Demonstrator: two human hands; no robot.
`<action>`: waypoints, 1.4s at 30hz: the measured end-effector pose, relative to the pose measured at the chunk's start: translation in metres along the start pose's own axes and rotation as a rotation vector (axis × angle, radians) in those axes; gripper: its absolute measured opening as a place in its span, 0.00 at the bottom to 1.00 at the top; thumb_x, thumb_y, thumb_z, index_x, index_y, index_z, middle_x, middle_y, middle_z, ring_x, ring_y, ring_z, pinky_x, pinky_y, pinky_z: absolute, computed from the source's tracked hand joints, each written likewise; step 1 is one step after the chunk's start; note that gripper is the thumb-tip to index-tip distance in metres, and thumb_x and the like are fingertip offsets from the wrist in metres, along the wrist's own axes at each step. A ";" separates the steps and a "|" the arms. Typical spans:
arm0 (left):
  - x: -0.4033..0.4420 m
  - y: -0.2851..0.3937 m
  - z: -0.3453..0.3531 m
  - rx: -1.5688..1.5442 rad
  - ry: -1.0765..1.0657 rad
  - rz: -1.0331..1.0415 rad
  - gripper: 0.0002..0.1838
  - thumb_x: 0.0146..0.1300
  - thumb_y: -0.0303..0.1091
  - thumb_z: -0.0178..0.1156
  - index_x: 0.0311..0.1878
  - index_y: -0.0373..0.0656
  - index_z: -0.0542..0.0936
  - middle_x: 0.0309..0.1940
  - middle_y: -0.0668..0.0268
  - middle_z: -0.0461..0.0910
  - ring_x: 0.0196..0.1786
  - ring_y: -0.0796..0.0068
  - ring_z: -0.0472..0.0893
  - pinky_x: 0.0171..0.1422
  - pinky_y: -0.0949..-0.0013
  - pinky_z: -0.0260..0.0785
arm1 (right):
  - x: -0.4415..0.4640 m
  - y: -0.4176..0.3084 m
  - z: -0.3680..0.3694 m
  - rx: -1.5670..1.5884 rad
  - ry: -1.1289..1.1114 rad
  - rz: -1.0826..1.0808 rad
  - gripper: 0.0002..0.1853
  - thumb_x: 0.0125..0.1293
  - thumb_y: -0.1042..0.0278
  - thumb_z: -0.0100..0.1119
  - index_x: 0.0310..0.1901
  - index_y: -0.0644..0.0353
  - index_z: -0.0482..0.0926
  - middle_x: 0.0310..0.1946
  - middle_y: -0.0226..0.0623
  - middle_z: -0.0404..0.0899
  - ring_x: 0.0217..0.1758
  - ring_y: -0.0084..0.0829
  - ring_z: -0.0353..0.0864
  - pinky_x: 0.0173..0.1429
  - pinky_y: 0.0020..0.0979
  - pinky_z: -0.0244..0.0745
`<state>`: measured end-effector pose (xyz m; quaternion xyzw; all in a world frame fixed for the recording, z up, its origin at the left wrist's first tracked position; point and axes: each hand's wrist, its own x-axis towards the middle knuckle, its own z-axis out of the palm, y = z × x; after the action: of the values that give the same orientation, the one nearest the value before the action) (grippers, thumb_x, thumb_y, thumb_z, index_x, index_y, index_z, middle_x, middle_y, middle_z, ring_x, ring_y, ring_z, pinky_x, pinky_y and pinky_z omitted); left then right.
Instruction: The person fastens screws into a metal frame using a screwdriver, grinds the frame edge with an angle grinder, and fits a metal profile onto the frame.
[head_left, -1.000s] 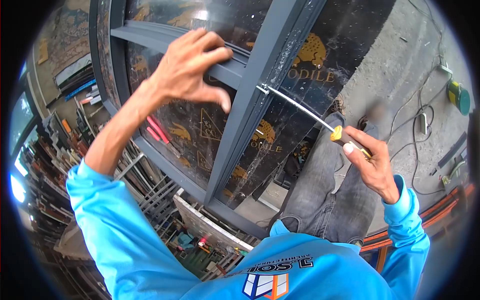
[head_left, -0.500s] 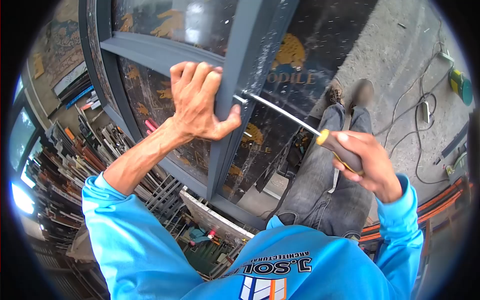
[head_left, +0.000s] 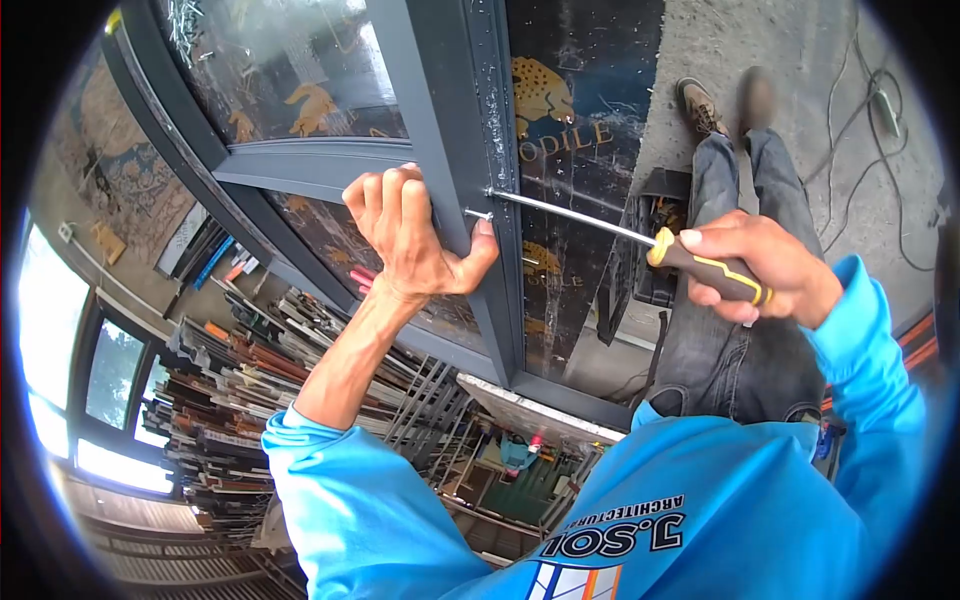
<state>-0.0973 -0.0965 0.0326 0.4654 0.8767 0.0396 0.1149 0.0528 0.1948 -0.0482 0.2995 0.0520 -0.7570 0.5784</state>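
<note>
My right hand (head_left: 750,270) is closed around the brown and yellow handle of a screwdriver (head_left: 590,222). Its long shaft reaches left, and the tip meets the side of a dark grey metal frame (head_left: 440,110). My left hand (head_left: 415,235) grips an upright of that frame, fingers curled over the inner edge and thumb on the near face. Close to the thumb lies a small silver screw (head_left: 478,214), just below the screwdriver tip. Whether a screw head sits under the tip is too small to tell. Something red (head_left: 363,278) shows behind my left wrist.
Under the frame is a dark printed board (head_left: 580,60) scattered with metal shavings. Cables (head_left: 885,150) trail over the concrete floor at right. Racks of metal profiles (head_left: 230,400) stand at left. A black box-like object (head_left: 660,215) is beside my legs.
The view has shifted, so the frame sits at a different angle. Both hands keep their holds, and the screwdriver tip stays at the same spot on the frame. The screwdriver handle has turned slightly.
</note>
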 end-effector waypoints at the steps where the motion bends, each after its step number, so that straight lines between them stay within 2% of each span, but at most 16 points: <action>1: 0.002 0.001 -0.001 -0.002 -0.004 0.001 0.22 0.37 0.43 0.62 0.32 0.37 0.67 0.30 0.56 0.61 0.35 0.59 0.62 0.44 0.57 0.52 | -0.002 0.000 0.000 0.027 -0.012 0.008 0.21 0.68 0.54 0.57 0.51 0.66 0.77 0.20 0.36 0.76 0.10 0.21 0.67 0.11 0.24 0.58; 4: -0.004 0.002 -0.001 -0.023 -0.040 -0.029 0.23 0.39 0.43 0.62 0.34 0.35 0.68 0.32 0.54 0.63 0.37 0.57 0.63 0.47 0.55 0.53 | -0.020 -0.004 0.024 -0.562 0.190 -0.367 0.20 0.58 0.63 0.69 0.48 0.65 0.78 0.20 0.35 0.76 0.16 0.23 0.71 0.20 0.26 0.66; 8: 0.000 0.010 0.002 0.030 -0.047 -0.074 0.30 0.41 0.43 0.65 0.43 0.29 0.68 0.39 0.48 0.65 0.46 0.49 0.65 0.58 0.48 0.53 | -0.012 0.022 0.020 -1.527 0.821 -1.341 0.23 0.49 0.67 0.73 0.48 0.59 0.78 0.28 0.37 0.74 0.27 0.36 0.75 0.28 0.31 0.69; 14: -0.007 0.014 0.002 0.021 -0.053 -0.169 0.29 0.44 0.41 0.66 0.43 0.30 0.68 0.40 0.49 0.65 0.46 0.51 0.63 0.57 0.49 0.52 | -0.019 0.006 0.014 -1.662 0.582 -0.979 0.21 0.57 0.64 0.67 0.51 0.63 0.78 0.24 0.39 0.74 0.26 0.30 0.78 0.29 0.30 0.72; 15: -0.006 0.012 0.003 -0.010 -0.067 -0.152 0.26 0.45 0.40 0.65 0.41 0.31 0.69 0.37 0.51 0.64 0.42 0.53 0.63 0.54 0.52 0.53 | -0.002 0.014 0.005 -0.870 0.373 -0.860 0.19 0.64 0.61 0.63 0.53 0.62 0.78 0.21 0.36 0.74 0.21 0.22 0.76 0.22 0.27 0.69; 16: -0.007 0.011 0.006 -0.011 -0.080 -0.157 0.26 0.45 0.40 0.65 0.41 0.31 0.69 0.37 0.51 0.64 0.42 0.53 0.63 0.54 0.52 0.53 | -0.003 0.003 0.002 -0.862 0.366 -0.852 0.19 0.64 0.61 0.63 0.53 0.62 0.78 0.21 0.36 0.74 0.21 0.22 0.76 0.22 0.27 0.69; 18: -0.008 0.009 0.005 0.009 -0.035 -0.150 0.28 0.44 0.44 0.65 0.44 0.34 0.71 0.39 0.53 0.68 0.41 0.58 0.64 0.51 0.57 0.51 | -0.014 -0.020 0.006 0.036 -0.030 0.123 0.18 0.67 0.59 0.60 0.54 0.60 0.78 0.19 0.33 0.73 0.16 0.18 0.72 0.15 0.24 0.64; 20: -0.008 0.013 0.006 0.011 -0.040 -0.166 0.26 0.47 0.43 0.65 0.45 0.34 0.71 0.42 0.54 0.69 0.45 0.56 0.66 0.55 0.54 0.51 | -0.016 -0.009 0.011 -0.025 -0.115 -0.007 0.16 0.64 0.60 0.64 0.48 0.61 0.78 0.20 0.30 0.73 0.14 0.18 0.69 0.15 0.25 0.61; 22: -0.011 0.016 0.008 -0.009 -0.006 -0.160 0.27 0.50 0.42 0.64 0.49 0.36 0.70 0.48 0.53 0.69 0.54 0.54 0.66 0.63 0.50 0.49 | -0.013 0.011 0.016 -0.580 0.255 -0.640 0.16 0.58 0.65 0.69 0.45 0.60 0.78 0.21 0.32 0.73 0.19 0.23 0.72 0.20 0.29 0.64; 24: -0.014 0.020 0.005 -0.026 -0.078 -0.234 0.42 0.55 0.51 0.64 0.66 0.38 0.58 0.65 0.50 0.58 0.70 0.48 0.54 0.73 0.43 0.38 | -0.011 0.026 0.016 -0.923 0.510 -0.957 0.18 0.54 0.66 0.70 0.46 0.60 0.78 0.23 0.33 0.73 0.21 0.25 0.73 0.23 0.29 0.65; 27: -0.015 0.026 0.005 -0.074 -0.031 -0.230 0.54 0.48 0.64 0.67 0.68 0.38 0.54 0.66 0.49 0.54 0.73 0.46 0.49 0.74 0.39 0.34 | -0.015 0.019 0.016 -1.435 0.792 -1.340 0.21 0.50 0.69 0.72 0.46 0.61 0.78 0.27 0.35 0.74 0.25 0.30 0.74 0.28 0.31 0.68; 34: -0.023 0.010 0.010 -0.087 -0.023 -0.159 0.37 0.41 0.46 0.62 0.55 0.41 0.62 0.49 0.57 0.62 0.58 0.56 0.59 0.69 0.46 0.38 | -0.010 0.012 0.009 -1.696 0.645 -1.211 0.21 0.56 0.68 0.68 0.50 0.67 0.78 0.28 0.35 0.75 0.26 0.28 0.74 0.28 0.30 0.68; 36: -0.020 0.010 0.011 -0.080 -0.037 -0.181 0.36 0.42 0.46 0.63 0.53 0.41 0.62 0.47 0.57 0.62 0.55 0.58 0.59 0.68 0.48 0.39 | -0.008 0.014 0.014 -0.520 0.300 -0.523 0.17 0.64 0.63 0.62 0.51 0.65 0.78 0.22 0.33 0.74 0.23 0.21 0.73 0.24 0.23 0.67; 37: -0.026 0.014 0.004 -0.068 -0.058 -0.181 0.36 0.41 0.46 0.63 0.53 0.41 0.62 0.47 0.57 0.62 0.55 0.58 0.59 0.68 0.48 0.39 | -0.010 -0.013 -0.001 0.151 -0.047 0.130 0.16 0.67 0.63 0.59 0.51 0.65 0.78 0.19 0.33 0.74 0.16 0.16 0.68 0.16 0.19 0.60; 40: -0.018 0.009 0.007 -0.064 -0.057 -0.132 0.32 0.42 0.46 0.62 0.49 0.43 0.63 0.46 0.59 0.63 0.53 0.60 0.60 0.66 0.50 0.42 | -0.022 -0.015 0.013 -0.027 -0.001 -0.023 0.20 0.62 0.60 0.66 0.52 0.62 0.78 0.21 0.32 0.75 0.14 0.14 0.64 0.15 0.19 0.55; 42: -0.018 0.011 0.008 -0.080 -0.010 -0.137 0.32 0.40 0.46 0.63 0.50 0.44 0.65 0.45 0.61 0.63 0.52 0.62 0.61 0.63 0.51 0.43 | -0.031 -0.002 0.032 -0.689 0.410 -0.602 0.22 0.55 0.63 0.71 0.50 0.60 0.77 0.23 0.32 0.75 0.22 0.18 0.70 0.25 0.24 0.65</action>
<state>-0.0769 -0.1058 0.0295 0.3994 0.9037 0.0645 0.1403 0.0434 0.2076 -0.0071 0.2053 0.4957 -0.7546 0.3777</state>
